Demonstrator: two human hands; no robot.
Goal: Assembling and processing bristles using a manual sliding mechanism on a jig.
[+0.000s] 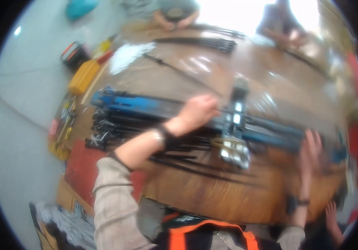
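Note:
My left hand (197, 110), with a dark band at the wrist, is closed above a bundle of long dark rods (174, 143) on the table. Blur hides what its fingers hold, though a thin dark line runs from them to the right. Just right of it, a shiny metal clamp-like fixture (235, 125) stands across the bundle. A long blue bar (137, 102) lies behind the rods, reaching out under the fixture to the right. Near the bar's right end, my right hand (311, 145) has its fingers stretched out; whether it touches the bar I cannot tell.
A wooden table (212, 191) carries the work. Yellow case (84, 78), hand tools (66, 118) and a red board (79, 173) line its left side. Dark rods (199, 43) lie farther back. Two people (179, 12) sit across the table; another person's arm (333, 218) shows at lower right.

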